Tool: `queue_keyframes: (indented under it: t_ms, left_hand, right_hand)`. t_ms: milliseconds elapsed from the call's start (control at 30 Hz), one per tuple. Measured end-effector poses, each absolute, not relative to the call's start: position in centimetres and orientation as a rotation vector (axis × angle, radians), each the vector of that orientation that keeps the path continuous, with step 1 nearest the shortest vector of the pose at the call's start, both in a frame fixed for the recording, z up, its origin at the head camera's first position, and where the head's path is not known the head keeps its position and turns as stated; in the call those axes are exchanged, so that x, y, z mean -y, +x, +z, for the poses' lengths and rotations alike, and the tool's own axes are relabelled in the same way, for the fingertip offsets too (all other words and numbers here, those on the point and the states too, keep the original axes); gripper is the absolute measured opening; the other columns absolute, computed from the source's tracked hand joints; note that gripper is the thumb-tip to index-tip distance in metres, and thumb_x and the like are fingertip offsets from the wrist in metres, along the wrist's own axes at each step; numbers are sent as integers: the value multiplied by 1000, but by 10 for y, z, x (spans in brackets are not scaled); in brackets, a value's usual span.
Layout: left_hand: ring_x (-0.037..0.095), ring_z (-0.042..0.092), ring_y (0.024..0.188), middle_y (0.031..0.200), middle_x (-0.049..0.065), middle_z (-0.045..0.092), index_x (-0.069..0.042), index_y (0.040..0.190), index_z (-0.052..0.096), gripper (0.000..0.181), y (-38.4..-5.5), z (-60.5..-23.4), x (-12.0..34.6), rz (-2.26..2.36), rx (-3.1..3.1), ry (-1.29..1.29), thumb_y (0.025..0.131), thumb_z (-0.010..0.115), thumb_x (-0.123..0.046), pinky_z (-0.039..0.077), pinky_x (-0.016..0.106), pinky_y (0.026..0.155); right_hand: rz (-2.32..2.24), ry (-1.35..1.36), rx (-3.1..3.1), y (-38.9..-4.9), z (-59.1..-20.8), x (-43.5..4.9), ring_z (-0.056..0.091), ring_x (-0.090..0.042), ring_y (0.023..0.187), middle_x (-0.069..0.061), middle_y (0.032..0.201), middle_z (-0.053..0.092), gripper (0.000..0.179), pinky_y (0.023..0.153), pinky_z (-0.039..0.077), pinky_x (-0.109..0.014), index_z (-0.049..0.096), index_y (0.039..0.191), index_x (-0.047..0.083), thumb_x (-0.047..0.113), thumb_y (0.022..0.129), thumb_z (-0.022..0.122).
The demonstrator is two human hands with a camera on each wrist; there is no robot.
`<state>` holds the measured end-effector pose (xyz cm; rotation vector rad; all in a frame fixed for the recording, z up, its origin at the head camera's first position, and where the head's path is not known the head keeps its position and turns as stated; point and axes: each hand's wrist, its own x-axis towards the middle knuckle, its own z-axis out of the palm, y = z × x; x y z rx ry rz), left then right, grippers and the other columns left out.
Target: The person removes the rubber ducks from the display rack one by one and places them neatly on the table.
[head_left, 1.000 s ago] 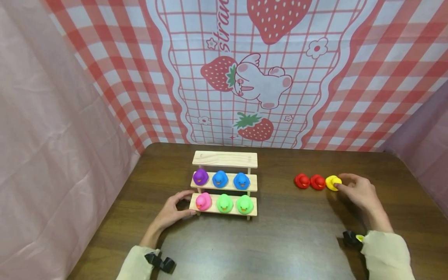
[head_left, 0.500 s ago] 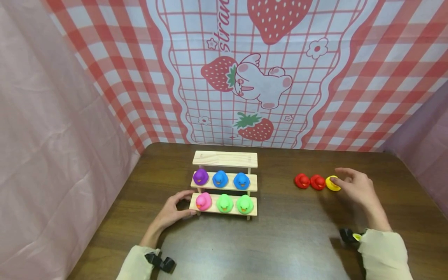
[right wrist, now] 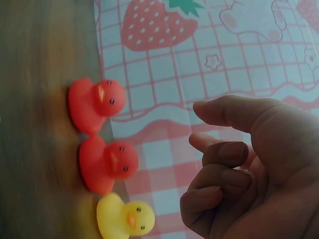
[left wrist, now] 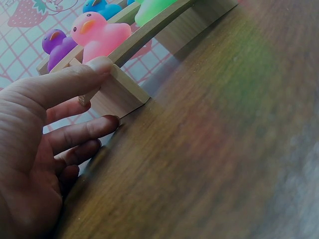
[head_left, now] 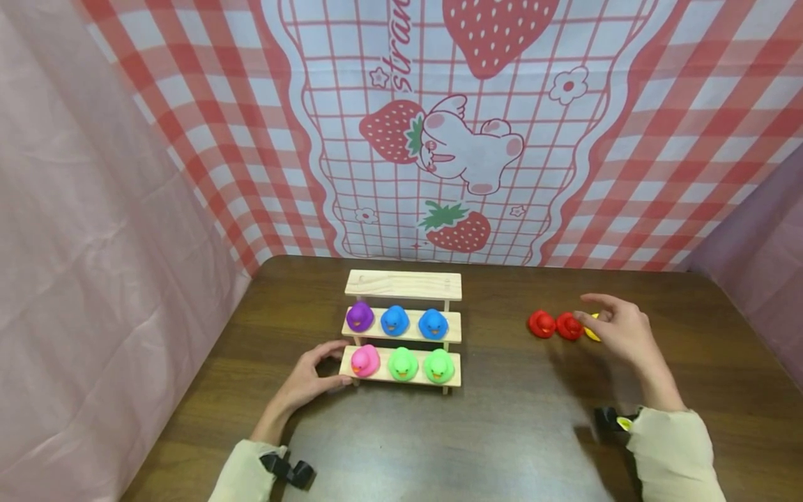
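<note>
Here the right hand (head_left: pixel 627 331) hung empty, thumb and forefinger parted, near the middle red rubber duck (head_left: pixel 568 328) at three o'clock from the wooden stand (head_left: pixel 403 285), probably light, soft, best squeezed round its body, while the left hand (head_left: pixel 304 376) pinched the stand's nine-o'clock end!

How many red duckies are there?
2, both on the brown table: one round red toy duck, then a second red toy duck between it and the yellow toy duck.

At the left hand (head_left: pixel 306 380), the pale three-tiered wooden stand (head_left: pixel 403 285) looks smooth, matt; near the right hand (head_left: pixel 627 336), red duck-shaped toys (head_left: pixel 541 325) look like smooth plastic; between them, the brown wood-grain table (head_left: pixel 477 432) is glossy.
</note>
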<state>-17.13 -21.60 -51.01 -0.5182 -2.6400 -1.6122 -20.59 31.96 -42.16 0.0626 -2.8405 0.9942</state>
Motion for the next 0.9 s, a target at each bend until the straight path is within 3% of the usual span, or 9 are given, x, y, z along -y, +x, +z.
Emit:
queue_keyframes:
  t_ms: [600, 900]
  left_hand:
    - [7, 60, 105, 103, 12, 73, -1, 131, 62, 59, -172, -510, 215, -1604, 2611, -562, 77, 85, -10, 41, 29, 106]
    - [7, 60, 105, 102, 12, 74, -2, 131, 62, 59, -171, -510, 215, -1588, 2619, -556, 77, 85, -11, 41, 31, 105]
  right_hand:
    - [1017, 201, 2808, -204, -406, -275, 41, -8, 49, -2, 61, 51, 40, 47, 35, -27, 62, 127, 1, 25, 95, 68]
    - [1036, 235, 2801, -200, -402, -257, 39, -8, 47, -3, 62, 50, 40, 45, 33, -27, 63, 127, 3, 24, 94, 69]
